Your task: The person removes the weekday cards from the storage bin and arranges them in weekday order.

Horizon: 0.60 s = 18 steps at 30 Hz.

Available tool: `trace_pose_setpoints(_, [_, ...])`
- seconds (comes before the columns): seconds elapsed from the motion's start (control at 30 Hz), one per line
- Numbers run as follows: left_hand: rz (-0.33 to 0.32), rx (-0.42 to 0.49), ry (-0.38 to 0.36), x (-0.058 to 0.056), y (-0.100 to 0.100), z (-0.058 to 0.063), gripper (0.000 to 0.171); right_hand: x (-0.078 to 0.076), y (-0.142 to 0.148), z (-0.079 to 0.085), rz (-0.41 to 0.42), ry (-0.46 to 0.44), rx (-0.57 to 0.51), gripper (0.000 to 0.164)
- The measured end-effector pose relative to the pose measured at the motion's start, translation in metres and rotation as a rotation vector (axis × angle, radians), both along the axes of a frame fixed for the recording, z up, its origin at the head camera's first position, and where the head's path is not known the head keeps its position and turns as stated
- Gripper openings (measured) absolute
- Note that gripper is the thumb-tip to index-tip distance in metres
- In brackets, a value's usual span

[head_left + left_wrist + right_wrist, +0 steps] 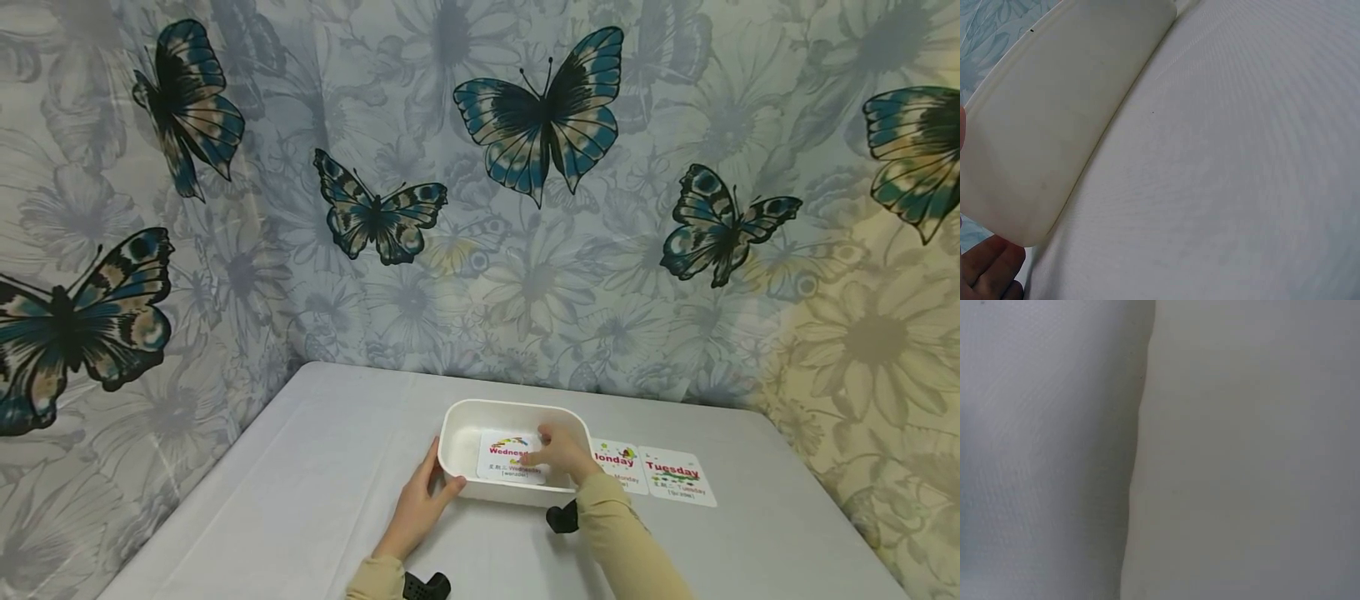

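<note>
A white plastic box (510, 496) with rounded corners stands on the table. My left hand (416, 504) grips its near left corner, thumb on the front and fingers along the left end. In the left wrist view those fingers (997, 265) reach around the end of the box (1066, 106). Inside the box is a white "Wednesday" card (498, 467). My right hand (566, 457) reaches over the right side into the box, thumb over the card and a finger near its upper right corner; whether they pinch it I cannot tell. The box wall (1241, 450) fills much of the right wrist view.
To the right of the box, a "Monday" card (626, 475) and a "Tuesday" card (678, 478) lie side by side, Monday partly hidden behind the box and right arm. A white cloth (300, 483) covers the table. Behind it hangs a butterfly-patterned fabric (525, 292).
</note>
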<state>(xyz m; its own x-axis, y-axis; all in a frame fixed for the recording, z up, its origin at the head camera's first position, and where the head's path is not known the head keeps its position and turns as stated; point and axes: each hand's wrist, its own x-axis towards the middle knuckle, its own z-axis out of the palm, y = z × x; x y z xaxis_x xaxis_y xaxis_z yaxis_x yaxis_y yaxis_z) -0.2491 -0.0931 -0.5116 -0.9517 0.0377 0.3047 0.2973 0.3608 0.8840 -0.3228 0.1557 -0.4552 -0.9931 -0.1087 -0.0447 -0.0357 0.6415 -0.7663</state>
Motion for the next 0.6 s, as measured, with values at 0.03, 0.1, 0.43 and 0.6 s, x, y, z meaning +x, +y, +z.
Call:
trace_pose_setpoints(0.03, [-0.001,0.0,0.002,0.0,0.0,0.0,0.082,-0.001,0.0,-0.001,-0.001,0.006,0.009,0.079])
trace_pose_setpoints(0.1, [-0.003,0.001,0.006,0.0,0.0,0.0,0.082,-0.003,0.001,-0.004,0.009,0.022,0.033,0.078])
trace_pose_setpoints(0.43, [-0.004,-0.01,0.01,0.001,0.002,-0.002,0.081,-0.007,0.004,-0.013,0.044,0.076,0.087,0.077])
trace_pose_setpoints(0.6, [-0.005,-0.014,0.009,0.001,0.001,0.0,0.081,-0.006,0.002,-0.01,0.019,0.032,0.121,0.08])
